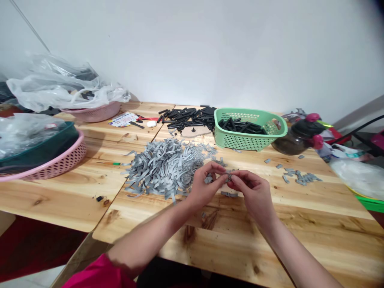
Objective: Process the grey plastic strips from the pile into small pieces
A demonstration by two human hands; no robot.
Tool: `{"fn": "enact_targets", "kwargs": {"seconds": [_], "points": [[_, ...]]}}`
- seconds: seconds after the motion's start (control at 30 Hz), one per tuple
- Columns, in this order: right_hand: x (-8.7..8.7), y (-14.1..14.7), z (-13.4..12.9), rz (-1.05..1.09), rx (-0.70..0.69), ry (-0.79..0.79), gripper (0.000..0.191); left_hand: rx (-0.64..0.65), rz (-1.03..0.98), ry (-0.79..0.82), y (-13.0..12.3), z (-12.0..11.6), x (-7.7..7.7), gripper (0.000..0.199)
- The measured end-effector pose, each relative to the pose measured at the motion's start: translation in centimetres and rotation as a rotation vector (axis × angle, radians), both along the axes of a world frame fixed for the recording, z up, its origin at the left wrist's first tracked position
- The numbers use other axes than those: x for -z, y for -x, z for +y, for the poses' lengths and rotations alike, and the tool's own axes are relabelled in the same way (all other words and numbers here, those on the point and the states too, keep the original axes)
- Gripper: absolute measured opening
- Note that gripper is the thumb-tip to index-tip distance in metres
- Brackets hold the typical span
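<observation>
My left hand (207,180) and my right hand (252,188) meet over the table, thumbs and fingertips pinched together on a small grey strip (228,176). Fingers cover most of this piece, so its exact shape is hidden. To the left of my hands spreads a large heap of grey strips (163,166), flat and ribbon-like. A short grey piece (229,194) lies on the wood just below my fingertips. Over to the right is a loose group of small folded-looking grey pieces (301,177).
Behind my hands stands a green basket (244,141) holding black tubes, with more black tubes (187,116) piled beside it. A dark glass pot (289,142) with pink parts stands right. Pink baskets (69,160) with plastic bags line the left. The wooden table (300,240) reaches the wall.
</observation>
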State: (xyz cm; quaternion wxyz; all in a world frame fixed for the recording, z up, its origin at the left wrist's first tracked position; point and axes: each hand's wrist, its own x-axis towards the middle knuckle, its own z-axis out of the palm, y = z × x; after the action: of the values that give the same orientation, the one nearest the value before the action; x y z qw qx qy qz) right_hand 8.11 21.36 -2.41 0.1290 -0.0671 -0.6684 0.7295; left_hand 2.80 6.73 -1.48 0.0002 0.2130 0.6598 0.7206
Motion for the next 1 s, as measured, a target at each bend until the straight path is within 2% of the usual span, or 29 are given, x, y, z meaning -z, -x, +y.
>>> {"fn": "enact_targets", "kwargs": {"seconds": [0.13, 0.27, 0.37, 0.53, 0.77, 1.0], "points": [[0.2, -0.1, -0.3, 0.070, -0.007, -0.060, 0.020, -0.008, 0.023, 0.010, -0.2, 0.0, -0.1, 0.017], [0.5, -0.2, -0.6, 0.128, 0.043, -0.095, 0.014, -0.026, 0.013, 0.058, -0.4, 0.1, -0.2, 0.018], [0.5, -0.4, -0.8, 0.125, 0.073, -0.071, 0.014, 0.011, -0.022, 0.067, -0.3, 0.2, 0.1, 0.016], [0.1, -0.5, -0.6, 0.126, 0.025, -0.026, 0.013, 0.063, -0.064, -0.041, -0.1, 0.2, 0.2, 0.014], [-0.4, -0.3, 0.3, 0.063, -0.044, 0.010, 0.011, 0.074, -0.079, 0.005, 0.1, 0.0, -0.2, 0.016], [-0.6, -0.4, 0.0, 0.020, -0.066, 0.148, 0.011, 0.049, -0.077, -0.005, -0.1, 0.2, 0.0, 0.016]]}}
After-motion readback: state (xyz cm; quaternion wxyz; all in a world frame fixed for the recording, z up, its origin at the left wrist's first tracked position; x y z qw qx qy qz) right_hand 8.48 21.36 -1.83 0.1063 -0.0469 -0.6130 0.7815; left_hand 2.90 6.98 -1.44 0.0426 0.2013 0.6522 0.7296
